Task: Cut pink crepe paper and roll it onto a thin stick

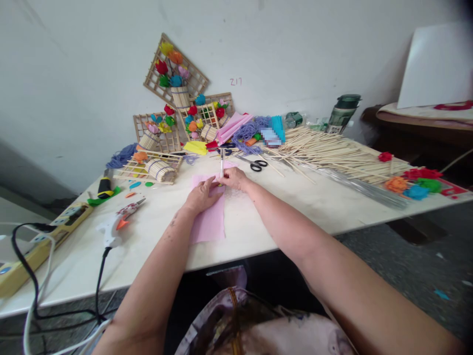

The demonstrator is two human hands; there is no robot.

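A pink paper sheet (pixel 209 224) lies on the white table in front of me. My left hand (pixel 202 196) rests on its upper part with the fingers spread, pressing it flat. Beside it, my right hand (pixel 234 178) is closed around a slim white tool (pixel 222 165) that stands upright near the sheet's right edge. The tool's lower end is hidden by my fingers. The fingertips of both hands almost meet. A pair of black-handled scissors (pixel 255 165) lies just right of my right hand.
At the left are a white glue gun (pixel 113 231), a yellow-black cutter (pixel 105 187) and a power strip (pixel 55 239). Behind stand bamboo lattices with paper flowers (pixel 176 74). Bamboo sticks (pixel 318 148) and plastic-wrapped rods (pixel 364 187) spread rightwards, near a green bottle (pixel 343 113).
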